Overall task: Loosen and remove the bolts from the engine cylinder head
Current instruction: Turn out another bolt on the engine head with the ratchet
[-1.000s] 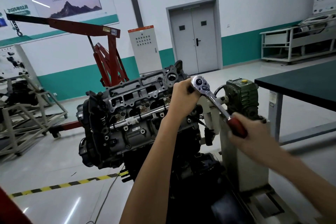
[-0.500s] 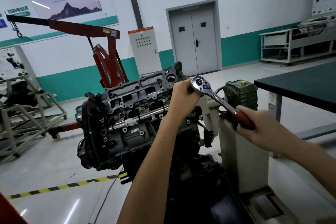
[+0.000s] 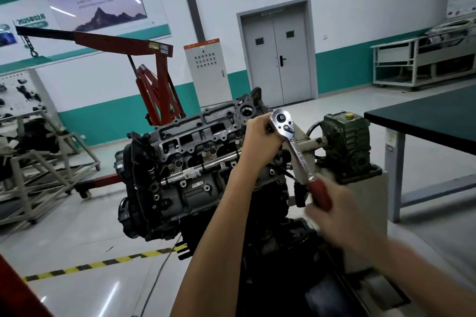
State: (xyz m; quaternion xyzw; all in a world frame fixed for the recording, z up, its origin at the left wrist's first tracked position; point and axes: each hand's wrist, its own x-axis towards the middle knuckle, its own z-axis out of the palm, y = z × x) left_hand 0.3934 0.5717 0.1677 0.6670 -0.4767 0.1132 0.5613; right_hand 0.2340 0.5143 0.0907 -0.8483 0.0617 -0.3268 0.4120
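Head view | engine (image 3: 185, 162) on stand, head face tilted up, just left of left fingers | ratchet (image 3: 296, 147) slanting down-right from head end to red grip | left hand (image 3: 260, 141) curled behind ratchet head | right hand (image 3: 332, 211) blurred, fingers wrapped on red grip

Left hand (image 3: 260, 136) clenched, arm outstretched; right hand (image 3: 332, 211) fisted, blurred.

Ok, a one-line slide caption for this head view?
Left hand steadies the ratchet wrench head at the engine cylinder head while the right hand grips its red handle.
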